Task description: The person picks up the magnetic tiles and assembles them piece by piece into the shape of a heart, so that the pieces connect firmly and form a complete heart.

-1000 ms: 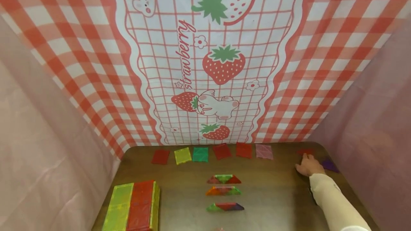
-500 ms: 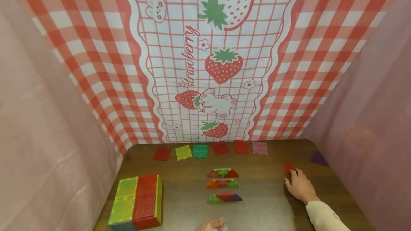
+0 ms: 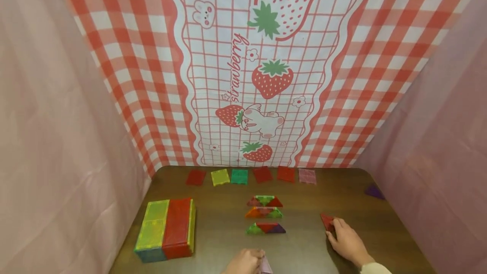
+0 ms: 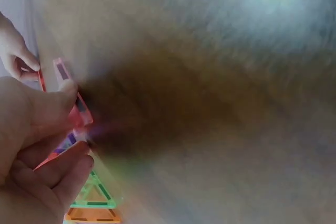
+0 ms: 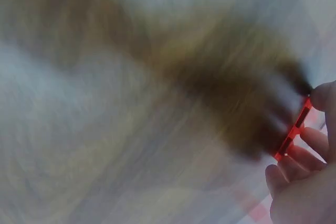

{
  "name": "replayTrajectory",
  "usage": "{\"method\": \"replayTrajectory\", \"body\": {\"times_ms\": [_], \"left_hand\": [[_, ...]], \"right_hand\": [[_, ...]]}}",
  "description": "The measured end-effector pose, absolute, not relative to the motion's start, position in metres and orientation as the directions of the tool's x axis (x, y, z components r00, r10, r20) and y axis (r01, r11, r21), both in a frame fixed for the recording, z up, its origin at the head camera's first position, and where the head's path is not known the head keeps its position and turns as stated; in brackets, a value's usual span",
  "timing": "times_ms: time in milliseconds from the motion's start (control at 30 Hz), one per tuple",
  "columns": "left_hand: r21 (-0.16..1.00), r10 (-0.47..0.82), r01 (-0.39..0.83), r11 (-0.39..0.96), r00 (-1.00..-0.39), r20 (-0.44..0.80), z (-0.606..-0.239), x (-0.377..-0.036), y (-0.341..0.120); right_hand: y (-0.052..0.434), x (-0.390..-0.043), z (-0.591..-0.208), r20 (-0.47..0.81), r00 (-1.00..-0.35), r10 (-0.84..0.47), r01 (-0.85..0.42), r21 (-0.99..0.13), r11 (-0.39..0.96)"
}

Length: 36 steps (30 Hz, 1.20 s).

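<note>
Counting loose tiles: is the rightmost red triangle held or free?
Held: the right wrist view shows fingers pinching the red triangular tile.

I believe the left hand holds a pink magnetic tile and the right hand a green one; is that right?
Not quite: the right hand holds a red magnetic tile, not a green one, as the right wrist view shows. The left hand does hold a pink magnetic tile.

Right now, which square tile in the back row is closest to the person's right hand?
The pink square tile at the row's right end. It's the row's only pink one; the others lie farther left, away from the right hand.
</note>
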<state>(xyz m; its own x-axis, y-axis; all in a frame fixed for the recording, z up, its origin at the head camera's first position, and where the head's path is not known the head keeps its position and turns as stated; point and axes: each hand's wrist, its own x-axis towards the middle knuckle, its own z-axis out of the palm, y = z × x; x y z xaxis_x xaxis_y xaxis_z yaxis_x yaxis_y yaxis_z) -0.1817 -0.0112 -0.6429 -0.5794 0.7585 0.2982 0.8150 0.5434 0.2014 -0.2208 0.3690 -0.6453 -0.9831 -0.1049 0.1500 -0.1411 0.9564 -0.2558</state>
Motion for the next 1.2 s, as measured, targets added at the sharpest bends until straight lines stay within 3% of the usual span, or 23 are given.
{"method": "replayTrajectory", "body": {"times_ms": [33, 100, 300, 467, 800, 1000, 1200], "left_hand": [[0.187, 0.748, 0.794, 0.578, -0.607, 0.267, -0.637, -0.182, -0.011], [0.103, 0.751, 0.797, 0.595, -0.597, 0.281, -0.630, -0.185, -0.011], [0.069, 0.749, 0.796, 0.601, -0.591, 0.299, -0.627, -0.192, -0.010], [0.001, 0.749, 0.786, 0.618, -0.589, 0.304, -0.627, -0.195, -0.009], [-0.007, 0.753, 0.787, 0.617, -0.589, 0.294, -0.627, -0.192, -0.010], [0.032, 0.743, 0.772, 0.635, -0.621, 0.249, -0.628, -0.184, -0.010], [0.069, 0.737, 0.759, 0.648, -0.647, 0.196, -0.628, -0.181, -0.008]], "right_hand": [[0.365, -0.219, -0.645, 0.141, -0.983, -0.115, -0.149, -0.258, 0.955], [0.356, -0.215, -0.645, 0.134, -0.981, -0.142, -0.173, -0.263, 0.949], [0.329, -0.203, -0.645, 0.170, -0.949, -0.266, -0.297, -0.199, 0.934], [0.306, -0.196, -0.634, 0.095, -0.922, -0.376, -0.388, -0.203, 0.899], [0.259, -0.177, -0.630, 0.049, -0.855, -0.516, -0.514, -0.215, 0.831], [0.235, -0.166, -0.631, 0.022, -0.828, -0.561, -0.548, -0.249, 0.799], [0.222, -0.162, -0.632, 0.068, -0.808, -0.586, -0.585, -0.213, 0.782]]}}
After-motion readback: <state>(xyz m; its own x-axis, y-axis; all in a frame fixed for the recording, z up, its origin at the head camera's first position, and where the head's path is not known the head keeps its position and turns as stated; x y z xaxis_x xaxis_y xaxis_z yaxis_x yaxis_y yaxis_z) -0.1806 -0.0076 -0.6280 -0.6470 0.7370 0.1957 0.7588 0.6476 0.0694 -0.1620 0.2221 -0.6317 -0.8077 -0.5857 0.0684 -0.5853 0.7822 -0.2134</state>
